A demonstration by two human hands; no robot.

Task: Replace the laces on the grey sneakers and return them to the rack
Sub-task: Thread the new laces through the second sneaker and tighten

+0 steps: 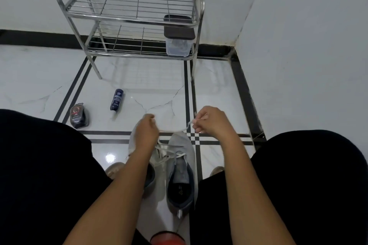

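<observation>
A person sits on a glossy white tiled floor [159, 89] with black inlay lines, looking down between their dark-clad knees at a pair of light grey fabric sneakers [180, 165] standing side by side, toes pointing away. The left hand [146, 130] hovers over the toe of the left sneaker, fingers curled around one end of a pale flat shoelace [175, 130]. The right hand [211, 121] is raised just beyond the right sneaker and pinches the other end between thumb and fingertips, so the lace stretches between the two hands in a shallow sag. More pale lace lies loosely across the eyelets of the sneakers, though blur makes it hard to tell which shoe it is threaded through. The step in hand appears to be lacing, with the ends being evened out or readied for the next eyelet; the next move likely calls for guiding a tip precisely into a small hole. Ahead, against the white wall, stands a two-tier chrome wire shoe rack [131, 18] holding a clear plastic box with a dark lid [179, 36]. A dark blue bottle [116, 99] and a black shoe-polish sponge case [79, 116] sit on the floor to the left.
</observation>
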